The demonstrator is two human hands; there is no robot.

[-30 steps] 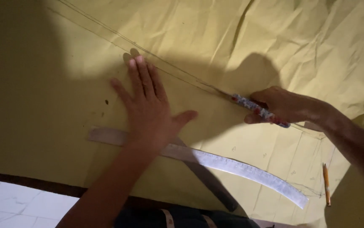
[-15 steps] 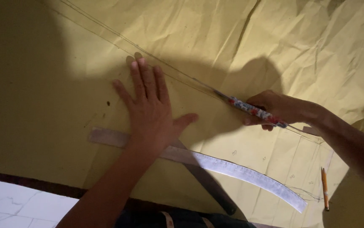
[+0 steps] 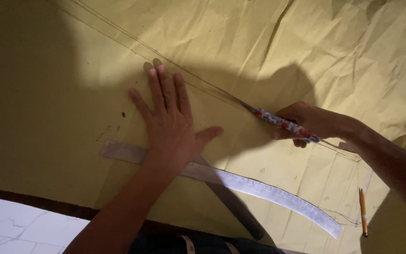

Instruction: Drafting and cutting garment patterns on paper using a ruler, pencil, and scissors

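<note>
Paper: a big sheet of yellow-brown pattern paper (image 3: 259,42) is filling most of the frame, creased toward the upper right, with pencilled lines running from the upper left down to the right of centre.
Scissors: a pair with a patterned red-and-blue handle (image 3: 285,126) is lying along one of those drawn lines, right of centre, blades pointing up and left (how far the blades are parted cannot be told in the shadow).
Right hand: the right hand (image 3: 306,123) is coming in from the right edge and is gripping the scissors' handle, fingers curled round it.
Left hand: the left hand (image 3: 170,122) is lying flat at centre, fingers spread and straight, grasping nothing, and is pressing the sheet down just below the line.
Doing it well: the person is best keeping the blades sitting on the line, and the flat palm is best staying near the blade tips so the sheet is not lifting or wandering; the fingertips are lying close to the line, so they are wanting watching.
Curved ruler: a long metal curve (image 3: 278,193) is sweeping from under the left wrist to the lower right, on the sheet, apart from the scissors.
Straight ruler: a darker bar (image 3: 233,207) is crossing beneath the curve toward the bottom edge.
Pencil: a yellow pencil (image 3: 363,211) is lying at the lower right, well apart from both hands.
Floor: pale tiles (image 3: 19,226) are showing at the lower left.
</note>
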